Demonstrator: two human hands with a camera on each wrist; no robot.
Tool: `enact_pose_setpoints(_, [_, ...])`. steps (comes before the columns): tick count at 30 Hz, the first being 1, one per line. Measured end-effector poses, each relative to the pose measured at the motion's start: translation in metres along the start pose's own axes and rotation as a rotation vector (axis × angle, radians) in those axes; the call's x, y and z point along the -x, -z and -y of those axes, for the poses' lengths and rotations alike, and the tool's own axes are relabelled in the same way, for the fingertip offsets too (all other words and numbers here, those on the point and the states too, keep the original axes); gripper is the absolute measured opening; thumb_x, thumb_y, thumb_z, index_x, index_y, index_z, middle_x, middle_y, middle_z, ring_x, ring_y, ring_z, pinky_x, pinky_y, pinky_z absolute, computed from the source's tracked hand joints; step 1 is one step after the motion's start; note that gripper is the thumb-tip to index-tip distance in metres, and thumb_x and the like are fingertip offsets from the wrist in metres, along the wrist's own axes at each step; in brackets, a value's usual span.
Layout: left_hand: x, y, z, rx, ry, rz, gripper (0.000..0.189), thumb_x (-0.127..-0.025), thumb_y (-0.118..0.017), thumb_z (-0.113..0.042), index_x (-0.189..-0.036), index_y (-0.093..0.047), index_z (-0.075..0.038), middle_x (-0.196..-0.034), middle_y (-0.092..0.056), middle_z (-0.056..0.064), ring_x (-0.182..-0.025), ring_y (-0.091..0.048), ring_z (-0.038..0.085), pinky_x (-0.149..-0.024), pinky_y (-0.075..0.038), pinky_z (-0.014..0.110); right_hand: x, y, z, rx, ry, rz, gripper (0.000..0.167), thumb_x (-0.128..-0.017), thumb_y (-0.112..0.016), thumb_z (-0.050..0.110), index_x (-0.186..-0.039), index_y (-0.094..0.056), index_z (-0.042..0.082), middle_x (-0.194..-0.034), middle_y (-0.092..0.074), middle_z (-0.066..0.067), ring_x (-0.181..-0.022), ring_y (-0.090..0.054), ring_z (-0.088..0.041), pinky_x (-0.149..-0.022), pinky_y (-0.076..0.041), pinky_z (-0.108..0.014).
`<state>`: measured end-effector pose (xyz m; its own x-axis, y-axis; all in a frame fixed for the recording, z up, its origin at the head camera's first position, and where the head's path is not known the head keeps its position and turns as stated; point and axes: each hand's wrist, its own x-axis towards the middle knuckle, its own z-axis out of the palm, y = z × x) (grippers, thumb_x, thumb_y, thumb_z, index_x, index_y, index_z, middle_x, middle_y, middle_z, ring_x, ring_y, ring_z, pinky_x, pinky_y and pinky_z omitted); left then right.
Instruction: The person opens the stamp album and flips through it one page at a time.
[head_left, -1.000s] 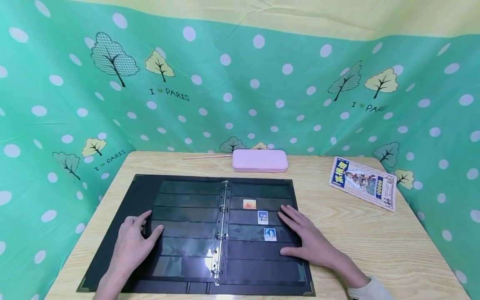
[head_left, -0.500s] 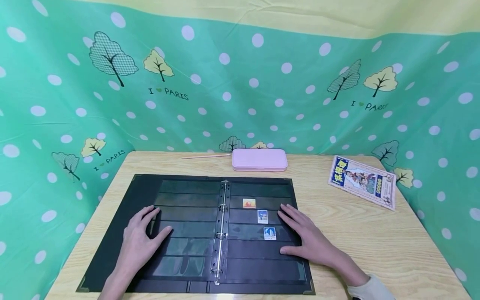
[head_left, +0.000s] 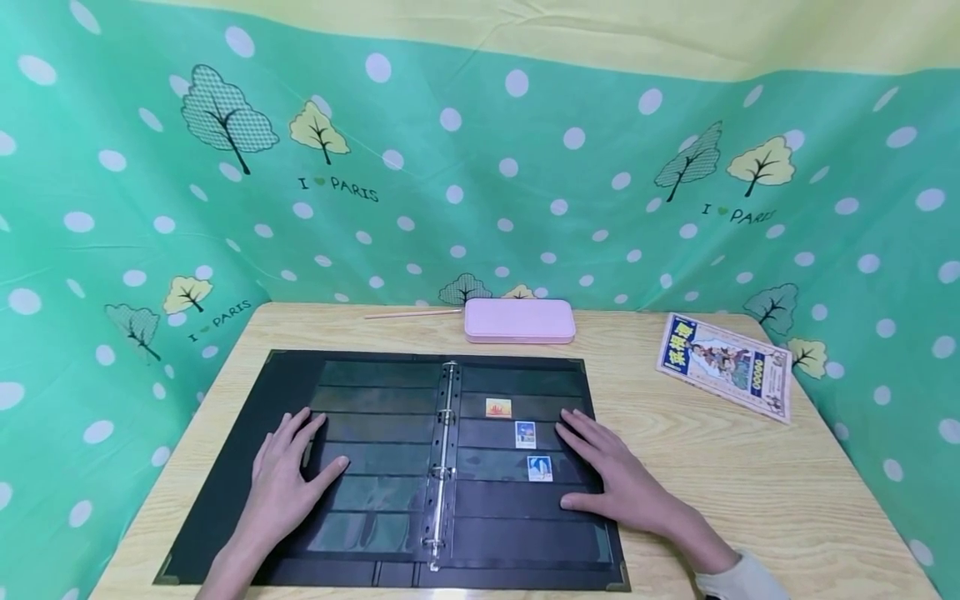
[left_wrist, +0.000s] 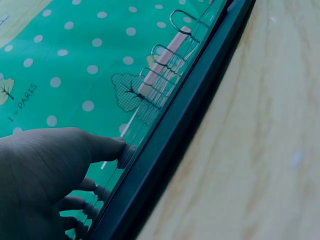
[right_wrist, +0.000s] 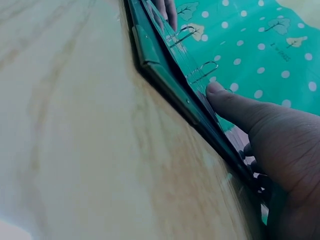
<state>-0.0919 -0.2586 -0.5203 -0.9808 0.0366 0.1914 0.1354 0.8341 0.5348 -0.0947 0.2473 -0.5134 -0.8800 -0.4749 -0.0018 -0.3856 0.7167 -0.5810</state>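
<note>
A black ring-binder stamp album (head_left: 510, 542) lies spread on the table, metal rings (head_left: 445, 471) along its middle. Its right page carries an orange stamp (head_left: 498, 407) and two blue ones, a higher stamp (head_left: 526, 434) and a lower stamp (head_left: 540, 468), stepping down to the right. My left hand (head_left: 285, 483) rests on the left page's outer edge, thumb and fingers spread; in the left wrist view the thumb (left_wrist: 107, 147) touches the glossy sheet. My right hand (head_left: 618, 479) lies over the right page's outer edge, fingers extended; in the right wrist view its thumb (right_wrist: 235, 105) is on the page.
Behind the album sit a pink pencil case (head_left: 520, 321) and a thin pink stick (head_left: 412, 314). A printed booklet (head_left: 726, 365) lies at the back right of the wooden table (head_left: 750, 492). A green dotted curtain (head_left: 510, 208) hangs around the back and sides.
My left hand has shifted right onto the left page, its fingers spreading out over the page's edge. The right hand, album and stamps have stayed put.
</note>
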Motion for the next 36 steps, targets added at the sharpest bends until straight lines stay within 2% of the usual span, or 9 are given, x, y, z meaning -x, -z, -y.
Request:
enact_pose_setpoints(4, [0.000,0.001,0.000,-0.003,0.012,0.009,0.080,-0.095,-0.089,-0.038,-0.155,-0.057,0.003,-0.166,-0.040,0.036,-0.159,-0.025,0.061,-0.125,-0.015,0.079,-0.002,0.006,0.000,0.001,0.009,-0.029,0.093,-0.098,-0.082,0.055,-0.172,-0.043,0.015,-0.181,-0.032,-0.009,-0.166,-0.028,-0.044,-0.124,-0.033,-0.075])
enact_pose_setpoints(8, [0.000,0.001,-0.001,0.002,0.019,0.018,0.081,-0.095,-0.088,-0.038,-0.156,-0.056,0.004,-0.166,-0.039,0.036,-0.159,-0.024,0.061,-0.127,-0.013,0.078,-0.006,0.016,-0.003,0.009,0.002,-0.093,0.084,-0.100,-0.084,0.043,-0.170,-0.047,0.014,-0.177,-0.039,-0.014,-0.161,-0.037,-0.047,-0.121,-0.040,-0.072])
enact_pose_setpoints(13, [0.000,0.000,-0.002,-0.005,0.004,0.000,0.080,-0.094,-0.089,-0.038,-0.155,-0.057,0.004,-0.165,-0.041,0.036,-0.158,-0.025,0.061,-0.126,-0.015,0.079,-0.022,0.029,-0.013,0.033,0.001,-0.136,0.084,-0.100,-0.085,0.037,-0.169,-0.047,0.010,-0.176,-0.039,-0.020,-0.162,-0.033,-0.049,-0.122,-0.035,-0.076])
enact_pose_setpoints(19, [0.000,0.000,-0.002,-0.016,0.001,-0.006,0.079,-0.095,-0.088,-0.037,-0.155,-0.058,0.004,-0.165,-0.041,0.036,-0.158,-0.026,0.062,-0.125,-0.016,0.079,-0.043,0.038,-0.027,0.084,-0.040,-0.086,0.103,-0.094,-0.087,0.054,-0.174,-0.037,0.012,-0.179,-0.026,-0.027,-0.165,-0.017,-0.055,-0.123,-0.022,-0.083])
enact_pose_setpoints(23, [0.000,0.000,-0.002,-0.016,0.000,-0.005,0.080,-0.094,-0.089,-0.037,-0.154,-0.058,0.004,-0.165,-0.041,0.036,-0.158,-0.026,0.062,-0.125,-0.016,0.079,-0.053,0.040,-0.035,0.087,-0.076,-0.055,0.114,-0.089,-0.088,0.062,-0.176,-0.032,0.014,-0.181,-0.018,-0.028,-0.167,-0.010,-0.055,-0.125,-0.015,-0.082])
enact_pose_setpoints(31, [0.000,-0.001,-0.001,-0.011,-0.005,-0.008,0.079,-0.094,-0.089,-0.036,-0.154,-0.058,0.005,-0.165,-0.041,0.036,-0.158,-0.026,0.062,-0.125,-0.016,0.079,-0.060,0.037,-0.045,0.154,-0.072,-0.029,0.123,-0.082,-0.091,0.066,-0.176,-0.033,0.012,-0.182,-0.016,-0.026,-0.168,-0.011,-0.051,-0.126,-0.017,-0.079])
enact_pose_setpoints(36, [0.000,0.000,-0.002,-0.015,0.001,0.001,0.080,-0.095,-0.089,-0.037,-0.155,-0.057,0.005,-0.165,-0.041,0.036,-0.158,-0.025,0.062,-0.125,-0.016,0.079,-0.058,0.037,-0.044,0.131,-0.085,-0.033,0.120,-0.082,-0.091,0.066,-0.174,-0.037,0.011,-0.183,-0.015,-0.024,-0.168,-0.011,-0.051,-0.127,-0.016,-0.078])
